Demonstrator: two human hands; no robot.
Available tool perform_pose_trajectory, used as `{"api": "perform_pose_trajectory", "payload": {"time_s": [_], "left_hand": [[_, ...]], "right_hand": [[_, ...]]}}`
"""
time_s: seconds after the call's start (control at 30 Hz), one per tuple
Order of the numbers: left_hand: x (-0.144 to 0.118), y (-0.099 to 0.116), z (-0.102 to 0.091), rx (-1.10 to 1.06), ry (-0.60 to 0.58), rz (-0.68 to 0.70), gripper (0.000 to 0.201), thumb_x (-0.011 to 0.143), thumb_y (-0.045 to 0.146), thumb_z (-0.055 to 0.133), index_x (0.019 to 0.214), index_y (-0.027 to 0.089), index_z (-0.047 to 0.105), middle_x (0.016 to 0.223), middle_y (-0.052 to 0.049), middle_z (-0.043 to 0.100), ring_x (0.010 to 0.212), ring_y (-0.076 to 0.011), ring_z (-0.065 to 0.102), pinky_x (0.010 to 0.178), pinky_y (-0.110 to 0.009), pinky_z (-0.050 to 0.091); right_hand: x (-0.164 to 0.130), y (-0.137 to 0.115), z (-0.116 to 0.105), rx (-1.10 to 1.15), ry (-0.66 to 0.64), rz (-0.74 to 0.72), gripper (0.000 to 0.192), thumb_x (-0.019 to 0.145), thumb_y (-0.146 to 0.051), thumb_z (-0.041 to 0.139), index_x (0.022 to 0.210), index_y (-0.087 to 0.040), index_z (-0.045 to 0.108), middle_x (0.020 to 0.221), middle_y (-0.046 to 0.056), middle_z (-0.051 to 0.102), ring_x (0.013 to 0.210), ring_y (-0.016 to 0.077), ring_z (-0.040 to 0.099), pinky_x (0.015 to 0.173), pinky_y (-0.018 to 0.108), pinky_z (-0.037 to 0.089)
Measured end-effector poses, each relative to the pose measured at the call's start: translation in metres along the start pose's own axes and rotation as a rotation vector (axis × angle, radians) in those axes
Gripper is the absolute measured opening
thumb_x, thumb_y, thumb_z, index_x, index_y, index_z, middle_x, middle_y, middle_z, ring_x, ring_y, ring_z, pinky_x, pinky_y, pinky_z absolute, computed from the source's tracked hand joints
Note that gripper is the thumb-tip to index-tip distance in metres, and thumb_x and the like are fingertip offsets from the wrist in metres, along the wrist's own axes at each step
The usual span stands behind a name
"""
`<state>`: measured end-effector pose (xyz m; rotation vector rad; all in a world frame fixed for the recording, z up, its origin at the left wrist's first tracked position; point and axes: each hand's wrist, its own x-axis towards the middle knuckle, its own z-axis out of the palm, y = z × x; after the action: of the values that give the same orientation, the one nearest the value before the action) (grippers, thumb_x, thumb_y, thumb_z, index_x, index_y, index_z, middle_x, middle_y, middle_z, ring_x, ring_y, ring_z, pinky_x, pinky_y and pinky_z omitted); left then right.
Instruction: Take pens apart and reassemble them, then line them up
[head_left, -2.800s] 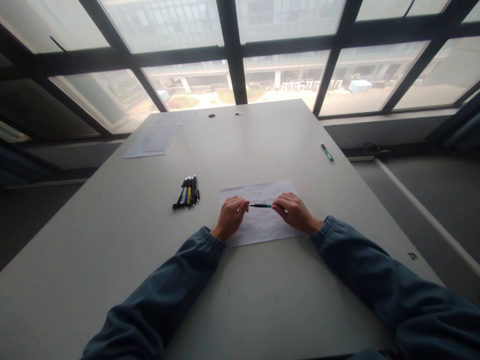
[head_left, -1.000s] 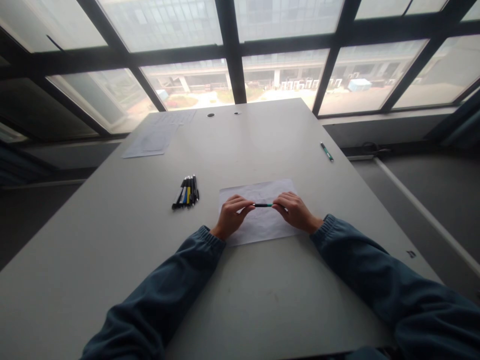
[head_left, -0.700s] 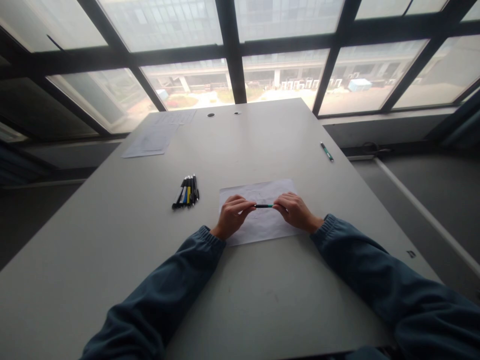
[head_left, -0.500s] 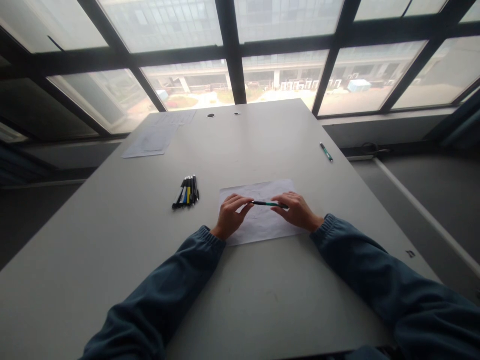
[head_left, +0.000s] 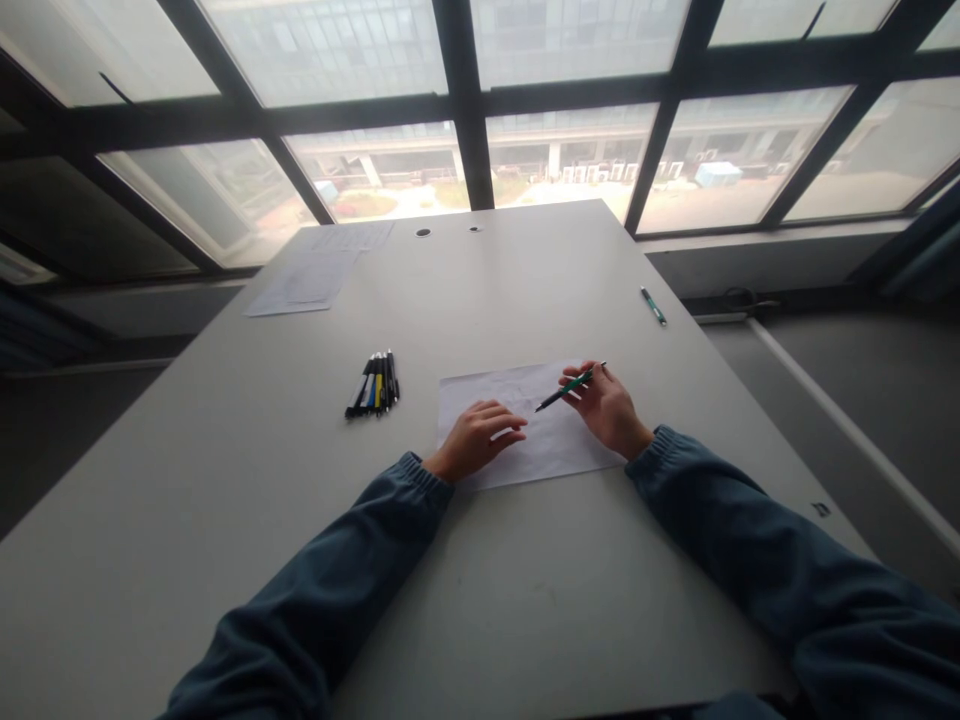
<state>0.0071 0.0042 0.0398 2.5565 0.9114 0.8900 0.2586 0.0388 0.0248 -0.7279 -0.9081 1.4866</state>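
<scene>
Your left hand [head_left: 478,443] let go, now flat on the sheet of paper [head_left: 547,450], fingers loosely apart | right hand [head_left: 609,410] pinches the green pen [head_left: 568,387], tip down-left

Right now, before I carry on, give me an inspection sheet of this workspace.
Surface: grey table, two round holes at the far edge.
Job's things: green pen in the right hand; white sheet under both hands, faint marks on it.
Clutter: bunch of pens left of the sheet; single pen near the right edge; papers at the far left corner.
Grips: right hand pinches the green pen, tip down-left; left hand lies flat on the sheet.
Cables: dark coil on the sill, too small to tell.
Surroundings: large windows, buildings outside.
</scene>
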Motion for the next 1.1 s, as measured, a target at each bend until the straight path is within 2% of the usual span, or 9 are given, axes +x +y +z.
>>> {"api": "perform_pose_trajectory", "payload": {"time_s": [0.17,0.33,0.43,0.6,0.67,0.77,0.9,1.03,1.1], "left_hand": [[-0.003,-0.004,0.002,0.151,0.094,-0.121,0.019,0.098,0.031,0.055,0.101,0.022,0.072,0.092,-0.005,0.074,0.088,-0.0189,0.065,0.085,-0.035,0.047],[-0.004,-0.009,0.003,0.294,0.158,-0.308,0.020,0.097,0.027,0.054,0.109,0.023,0.070,0.104,-0.006,0.073,0.100,-0.0226,0.063,0.091,-0.039,0.046],[-0.003,-0.008,0.001,0.335,0.104,-0.351,0.023,0.095,0.028,0.055,0.113,0.023,0.069,0.117,-0.006,0.070,0.111,-0.0242,0.060,0.097,-0.042,0.044],[-0.004,-0.006,0.002,0.332,-0.027,-0.345,0.027,0.093,0.035,0.059,0.116,0.025,0.069,0.136,-0.006,0.061,0.128,-0.0267,0.052,0.108,-0.046,0.040],[-0.005,-0.006,0.003,0.311,-0.084,-0.323,0.031,0.092,0.039,0.059,0.119,0.026,0.068,0.139,-0.006,0.059,0.132,-0.0275,0.050,0.112,-0.048,0.038],[-0.005,-0.006,0.003,0.275,-0.161,-0.273,0.040,0.092,0.044,0.059,0.128,0.027,0.064,0.145,-0.005,0.055,0.137,-0.0280,0.046,0.115,-0.049,0.036],[-0.003,-0.003,0.001,0.248,-0.227,-0.227,0.048,0.091,0.047,0.060,0.135,0.028,0.059,0.150,-0.006,0.050,0.141,-0.0296,0.041,0.117,-0.050,0.034],[-0.003,-0.002,0.000,0.230,-0.239,-0.211,0.051,0.090,0.047,0.062,0.137,0.028,0.057,0.151,-0.007,0.049,0.142,-0.0308,0.041,0.118,-0.052,0.033],[-0.003,-0.003,0.001,0.225,-0.233,-0.209,0.052,0.090,0.047,0.062,0.137,0.028,0.057,0.150,-0.008,0.049,0.142,-0.0309,0.040,0.118,-0.052,0.033]], "right_hand": [[0.005,-0.010,-0.006,0.180,-0.037,0.083,0.039,0.095,-0.059,0.047,0.076,-0.025,0.047,0.061,-0.003,0.042,0.054,0.0159,0.042,0.060,0.037,0.047],[0.004,-0.018,-0.006,0.315,-0.013,0.164,0.044,0.096,-0.051,0.045,0.062,-0.024,0.041,0.055,-0.004,0.029,0.047,0.0135,0.026,0.045,0.030,0.035],[0.002,-0.020,-0.005,0.411,-0.009,0.202,0.036,0.094,-0.044,0.051,0.065,-0.022,0.048,0.056,-0.005,0.033,0.046,0.0109,0.028,0.043,0.025,0.036],[0.003,-0.019,-0.008,0.430,0.069,0.298,0.018,0.095,-0.029,0.054,0.095,-0.015,0.066,0.069,-0.001,0.058,0.038,0.0036,0.019,0.034,0.018,0.026],[0.005,-0.017,-0.009,0.406,0.093,0.312,0.026,0.096,-0.029,0.048,0.096,-0.013,0.068,0.073,0.003,0.064,0.039,0.0042,0.029,0.036,0.019,0.031],[0.004,-0.017,-0.008,0.352,0.050,0.294,0.047,0.098,-0.052,0.041,0.093,-0.015,0.070,0.078,0.008,0.068,0.056,0.0129,0.054,0.049,0.026,0.047],[-0.001,-0.017,-0.003,0.140,-0.023,0.230,0.073,0.088,-0.080,0.037,0.094,-0.017,0.073,0.058,0.003,0.058,0.054,0.0155,0.052,0.048,0.028,0.044],[-0.004,-0.017,0.000,0.036,-0.050,0.200,0.083,0.082,-0.088,0.032,0.095,-0.019,0.074,0.070,0.005,0.062,0.061,0.0164,0.056,0.048,0.027,0.043],[-0.004,-0.015,0.000,0.010,-0.073,0.211,0.087,0.081,-0.090,0.027,0.088,-0.017,0.074,0.061,0.004,0.055,0.052,0.0141,0.050,0.042,0.026,0.035]]}}
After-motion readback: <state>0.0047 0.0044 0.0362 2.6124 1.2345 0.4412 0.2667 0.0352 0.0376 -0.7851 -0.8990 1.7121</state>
